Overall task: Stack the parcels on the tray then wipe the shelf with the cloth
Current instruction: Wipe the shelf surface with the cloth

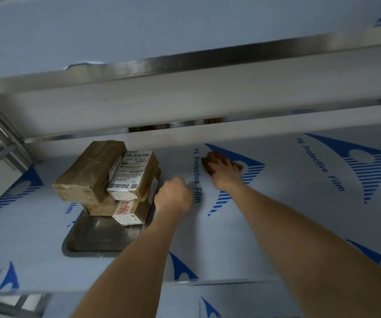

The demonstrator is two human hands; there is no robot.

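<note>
A steel shelf (276, 214) fills the frame, its surface under pale film printed with blue triangle marks and the words "PE Protective Film"; another steel tier crosses the upper half. At centre left a metal tray (97, 239) carries the parcels (107, 177) — brown taped boxes stacked two layers high, white shipping labels with barcodes and QR codes, the print too small to read. Right of centre, the right hand (225, 173) lies flat on a brown cloth (210, 162), fingers spread, pressing it to the film. The left hand (173, 198) is curled at the tray's right rim — whether it grips the rim cannot be told.
</note>
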